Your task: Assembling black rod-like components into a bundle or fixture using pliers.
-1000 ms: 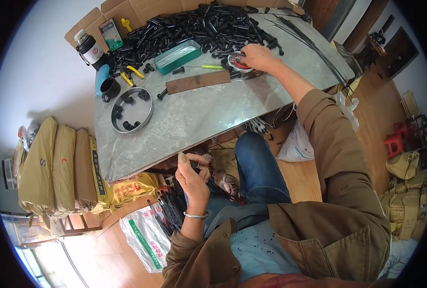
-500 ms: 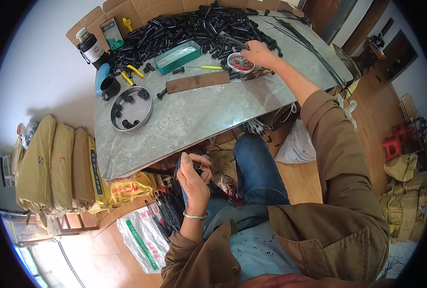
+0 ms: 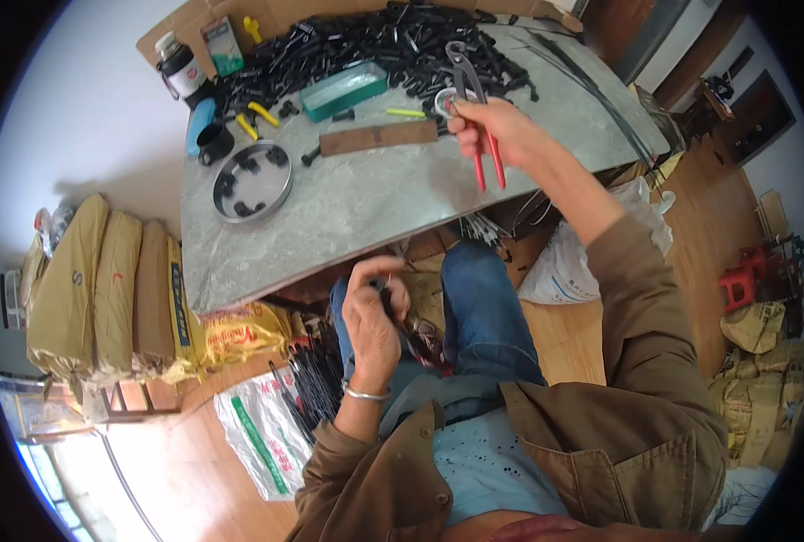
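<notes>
My right hand (image 3: pixel 500 131) grips a pair of pliers (image 3: pixel 494 163) with red handles and dark jaws, held upright above the table's right part. Behind that hand, a small white tub (image 3: pixel 444 101) is partly hidden. Over my lap, my left hand (image 3: pixel 370 316) has its fingers curled round a slim black rod-like part (image 3: pixel 387 303); motion blurs it, and its exact kind does not show. A brown wooden block (image 3: pixel 379 137) lies on the grey table (image 3: pixel 348 208), left of my right hand. Beyond it sits a teal box (image 3: pixel 330 108) near a heap of black parts (image 3: pixel 357 50).
A round metal tray (image 3: pixel 262 188) holds several black pieces. Beside it are a black mug (image 3: pixel 214 143) and yellow-handled pliers (image 3: pixel 262 114). A flask (image 3: pixel 181 72) stands far left. Long black rods (image 3: pixel 312 397) lean by my left knee; a white sack (image 3: pixel 560 271) stands right.
My right hand has moved from beside the heap toward me, lifting the pliers up off the table area. My left hand has shifted slightly, its fingers moving round the black part.
</notes>
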Action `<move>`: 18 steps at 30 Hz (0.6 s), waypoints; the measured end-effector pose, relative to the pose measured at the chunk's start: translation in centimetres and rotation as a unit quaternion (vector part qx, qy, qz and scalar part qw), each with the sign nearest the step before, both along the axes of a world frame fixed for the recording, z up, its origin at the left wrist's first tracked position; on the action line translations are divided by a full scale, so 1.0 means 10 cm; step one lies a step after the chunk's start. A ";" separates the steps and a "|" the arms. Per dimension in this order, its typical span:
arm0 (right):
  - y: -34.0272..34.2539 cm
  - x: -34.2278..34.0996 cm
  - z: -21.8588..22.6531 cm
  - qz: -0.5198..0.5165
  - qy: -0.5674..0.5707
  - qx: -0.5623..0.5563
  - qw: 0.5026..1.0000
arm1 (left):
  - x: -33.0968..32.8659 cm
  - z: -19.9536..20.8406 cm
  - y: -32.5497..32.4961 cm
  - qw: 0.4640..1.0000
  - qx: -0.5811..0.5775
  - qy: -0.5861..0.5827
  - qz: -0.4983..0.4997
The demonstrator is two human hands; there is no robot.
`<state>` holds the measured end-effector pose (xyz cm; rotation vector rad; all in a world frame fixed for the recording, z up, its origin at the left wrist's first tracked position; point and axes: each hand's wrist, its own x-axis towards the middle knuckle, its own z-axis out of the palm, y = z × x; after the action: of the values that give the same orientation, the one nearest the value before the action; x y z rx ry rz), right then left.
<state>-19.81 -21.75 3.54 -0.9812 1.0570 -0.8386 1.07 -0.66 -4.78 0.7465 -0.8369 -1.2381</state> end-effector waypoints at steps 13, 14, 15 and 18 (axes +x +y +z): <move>1.76 0.90 -0.26 0.028 -0.111 -0.072 0.991 | -0.16 0.27 0.15 0.951 -0.065 -0.263 0.151; 1.78 0.91 -0.25 0.011 -0.084 -0.088 0.992 | -0.18 0.28 0.18 0.950 -0.072 -0.264 0.152; 1.79 0.93 -0.25 0.010 -0.085 -0.095 0.992 | -0.21 0.30 0.19 0.941 -0.092 -0.276 0.172; 1.81 1.02 -0.35 -0.098 0.118 -0.280 0.948 | -0.23 0.25 0.21 0.929 -0.121 -0.291 0.191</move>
<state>-9.62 -3.68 0.07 -1.4986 1.1573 -1.2472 -1.22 1.39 -2.28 1.0366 -1.2296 -0.5451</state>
